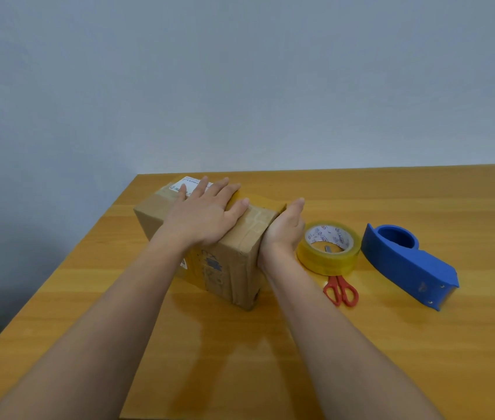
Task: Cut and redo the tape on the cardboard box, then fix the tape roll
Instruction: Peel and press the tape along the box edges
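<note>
A taped cardboard box (234, 262) with a white label at its far end lies on the wooden table (391, 344). My left hand (206, 210) presses flat on the box's top, fingers straight and spread. My right hand (285, 228) presses its palm against the box's right side, fingers straight. A roll of yellowish clear tape (328, 250) lies flat just right of my right wrist. Red-handled scissors (340, 291) lie in front of the roll, their blades hidden under it. A blue tape dispenser (409, 265) without a roll stands further right.
The table's left edge (58, 268) runs diagonally close to the box, with dark floor beyond it. A plain grey wall stands behind the table's far edge. Bare tabletop spreads in front of the box and around the dispenser.
</note>
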Available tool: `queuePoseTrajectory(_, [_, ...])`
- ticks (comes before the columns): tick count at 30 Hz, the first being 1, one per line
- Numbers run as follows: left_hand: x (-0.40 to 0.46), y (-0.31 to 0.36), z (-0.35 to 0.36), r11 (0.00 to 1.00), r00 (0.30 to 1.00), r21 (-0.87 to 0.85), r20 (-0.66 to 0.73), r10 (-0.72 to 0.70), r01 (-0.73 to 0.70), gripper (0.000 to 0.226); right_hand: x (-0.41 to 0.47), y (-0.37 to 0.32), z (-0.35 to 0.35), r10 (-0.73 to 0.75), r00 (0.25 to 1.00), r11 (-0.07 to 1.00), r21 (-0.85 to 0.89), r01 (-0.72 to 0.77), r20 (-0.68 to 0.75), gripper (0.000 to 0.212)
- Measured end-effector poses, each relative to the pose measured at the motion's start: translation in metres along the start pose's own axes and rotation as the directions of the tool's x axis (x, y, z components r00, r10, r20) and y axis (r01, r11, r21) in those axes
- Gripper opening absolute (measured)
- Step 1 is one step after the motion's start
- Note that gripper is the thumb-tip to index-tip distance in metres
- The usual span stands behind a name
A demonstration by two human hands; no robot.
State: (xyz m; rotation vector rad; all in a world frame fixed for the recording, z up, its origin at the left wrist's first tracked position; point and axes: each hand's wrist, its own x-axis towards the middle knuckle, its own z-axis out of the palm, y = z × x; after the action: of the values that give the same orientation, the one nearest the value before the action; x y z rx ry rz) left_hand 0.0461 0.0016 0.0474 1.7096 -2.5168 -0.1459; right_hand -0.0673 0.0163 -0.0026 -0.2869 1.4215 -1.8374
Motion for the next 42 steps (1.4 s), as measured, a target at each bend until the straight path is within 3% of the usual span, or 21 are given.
queuePoseTrajectory(10, [-0.001,0.000,0.000,1.000,1.000,0.001,-0.001,0.002,-0.002,0.060,0.012,0.001,0.000,-0.078,0.992,0.997,-0.017,0.076,-0.095,0.058])
queuePoseTrajectory(14, [0.000,-0.001,0.000,1.000,1.000,-0.010,0.000,0.000,0.000,0.061,0.015,0.001,-0.010,-0.004,1.000,0.998,-0.065,0.002,-0.021,0.050])
queuePoseTrajectory(17, [0.000,-0.001,0.000,1.000,1.000,-0.009,0.002,-0.001,0.001,0.060,0.015,-0.001,-0.018,0.139,0.989,0.987,-0.085,-0.135,0.043,0.038])
queuePoseTrajectory(20, [0.000,-0.001,0.000,1.000,1.000,-0.009,-0.007,-0.003,0.003,0.060,0.014,-0.014,-0.016,0.221,0.973,0.974,-0.072,-0.216,0.063,0.042])
queuePoseTrajectory(29, [0.003,-0.002,0.002,1.000,1.000,-0.003,-0.016,-0.025,0.025,0.060,0.009,-0.024,0.008,-0.027,0.998,0.998,-0.062,0.023,-0.055,0.048])
queuePoseTrajectory(34, [0.001,0.000,0.002,0.999,0.999,-0.020,-0.003,-0.033,0.033,0.062,0.008,-0.003,-0.005,-0.205,0.978,0.958,-0.215,0.192,-0.041,0.047])
queuePoseTrajectory(39, [0.000,-0.001,-0.001,0.971,0.994,-0.229,-0.062,-0.090,0.074,0.061,0.003,0.009,-0.029,-0.280,0.959,0.854,-0.446,0.268,0.039,0.028])
queuePoseTrajectory(42, [-0.003,-0.005,-0.008,0.806,0.967,-0.590,-0.173,-0.185,0.049,0.056,0.004,-0.001,-0.038,-0.202,0.975,0.836,-0.503,0.221,0.093,0.010])
